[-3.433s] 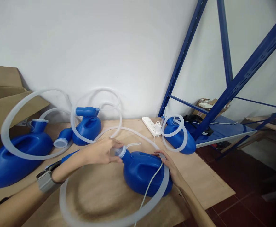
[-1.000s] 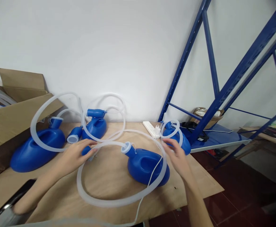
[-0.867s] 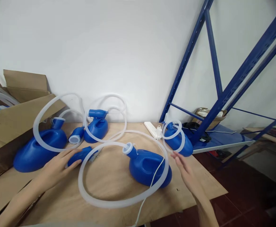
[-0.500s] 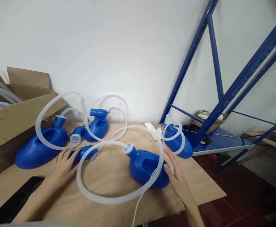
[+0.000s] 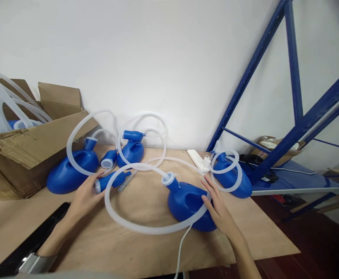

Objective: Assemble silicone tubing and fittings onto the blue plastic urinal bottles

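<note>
My left hand (image 5: 86, 195) has its fingers around the wide end of a blue funnel-shaped piece (image 5: 111, 180) lying on the wooden table (image 5: 140, 255). My right hand (image 5: 217, 203) rests with fingers apart on the right end of a blue bottle (image 5: 184, 201) and the hose beside it. A translucent hose (image 5: 146, 229) runs from the bottle's white-rimmed mouth in a large loop across the table. More blue bottles with hoses stand behind: one at left (image 5: 71, 174), one near the wall (image 5: 132, 153), one at right (image 5: 236, 180).
An open cardboard box (image 5: 38, 155) holding hoses stands at the left. A black tray-like object (image 5: 33, 240) lies beneath my left forearm. A white power strip (image 5: 197, 159) sits near the wall. Blue metal shelving (image 5: 245, 81) rises at the right.
The view has turned left, so things appear further right. My left hand has shifted to the wide end of the blue piece. My right hand stays at the bottle.
</note>
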A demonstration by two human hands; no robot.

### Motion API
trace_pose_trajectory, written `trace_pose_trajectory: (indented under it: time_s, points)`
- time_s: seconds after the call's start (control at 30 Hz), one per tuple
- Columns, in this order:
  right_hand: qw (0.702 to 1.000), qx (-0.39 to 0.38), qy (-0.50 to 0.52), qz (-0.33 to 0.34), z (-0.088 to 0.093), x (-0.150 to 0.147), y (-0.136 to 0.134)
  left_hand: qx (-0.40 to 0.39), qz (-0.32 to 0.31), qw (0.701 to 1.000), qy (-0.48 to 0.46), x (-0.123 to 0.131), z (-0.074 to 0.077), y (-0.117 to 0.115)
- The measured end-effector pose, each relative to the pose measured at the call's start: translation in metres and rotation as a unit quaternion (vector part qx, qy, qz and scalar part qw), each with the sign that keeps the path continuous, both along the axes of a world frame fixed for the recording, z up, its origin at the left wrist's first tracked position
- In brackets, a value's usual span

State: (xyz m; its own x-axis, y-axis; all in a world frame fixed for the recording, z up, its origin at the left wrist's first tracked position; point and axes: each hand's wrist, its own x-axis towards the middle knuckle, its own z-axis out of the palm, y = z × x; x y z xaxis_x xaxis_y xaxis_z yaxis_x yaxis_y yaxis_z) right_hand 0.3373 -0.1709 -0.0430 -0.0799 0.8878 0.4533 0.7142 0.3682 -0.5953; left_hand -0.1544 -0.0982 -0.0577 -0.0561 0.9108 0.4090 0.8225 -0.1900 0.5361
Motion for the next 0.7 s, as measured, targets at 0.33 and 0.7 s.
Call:
trace_pose_trajectory:
  time_s: [0.33, 0.7]
  points:
    - [0.995, -0.014, 0.098, 0.005, -0.055, 0.031, -0.010, -0.043, 0.037, 0.998, 0.039, -0.019, 0.008, 0.000]
    - [0.997, 0.000, -0.027, -0.070, -0.063, 0.061, -0.023, -0.040, 0.016, 0.945, 0.324, 0.028, -0.002, 0.004]
